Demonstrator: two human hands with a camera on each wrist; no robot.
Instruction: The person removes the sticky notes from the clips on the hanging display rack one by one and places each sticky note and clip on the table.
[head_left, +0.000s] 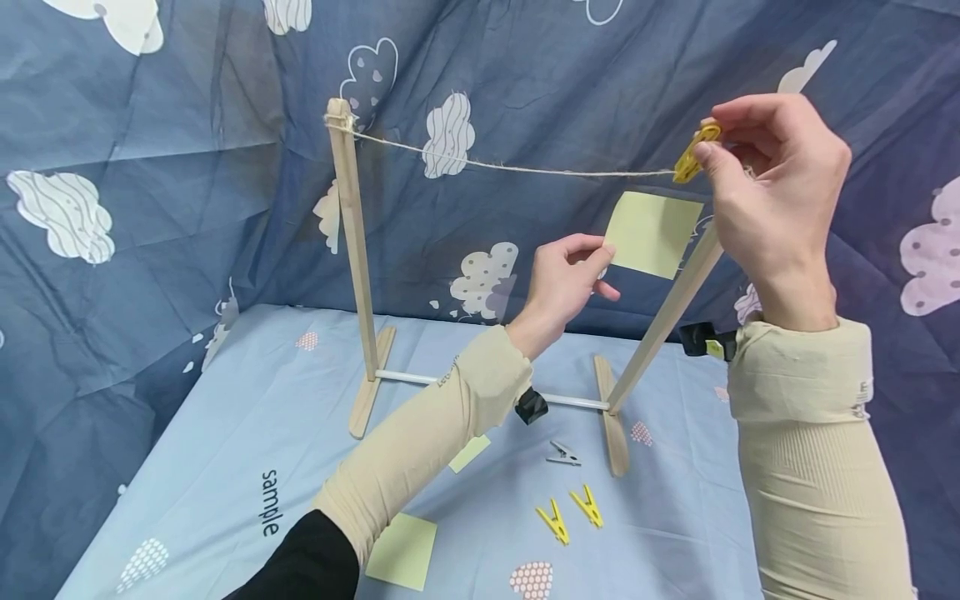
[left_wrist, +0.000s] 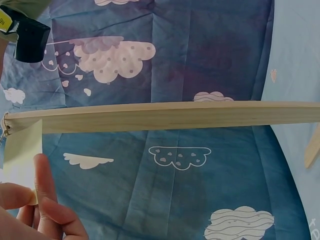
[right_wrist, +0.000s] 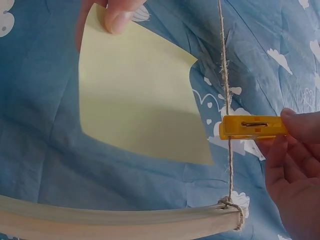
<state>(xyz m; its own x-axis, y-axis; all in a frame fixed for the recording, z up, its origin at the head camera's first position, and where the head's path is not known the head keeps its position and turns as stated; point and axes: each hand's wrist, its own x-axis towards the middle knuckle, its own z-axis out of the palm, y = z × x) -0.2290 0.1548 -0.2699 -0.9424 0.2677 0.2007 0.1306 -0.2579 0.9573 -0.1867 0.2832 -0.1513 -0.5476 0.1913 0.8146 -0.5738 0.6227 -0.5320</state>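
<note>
A pale yellow sticky note [head_left: 654, 234] is pinched at its left edge between thumb and fingers of my left hand [head_left: 564, 279]. The paper hangs just below a thin twine line [head_left: 517, 169], apart from it in the right wrist view. Up at the right end of the line, my right hand [head_left: 783, 183] pinches a yellow clothespin [head_left: 693, 154] by its handle end. The clothespin's tip lies across the twine [right_wrist: 225, 75], close to the knot on the right wooden post [head_left: 667, 317].
A left wooden post [head_left: 352, 250] carries the line's other end, and a white rod [head_left: 405, 377] joins the two posts low down. On the blue sheet lie two yellow clothespins [head_left: 553, 523], a grey clothespin [head_left: 564, 454] and two sticky notes [head_left: 405, 550], partly behind the left sleeve.
</note>
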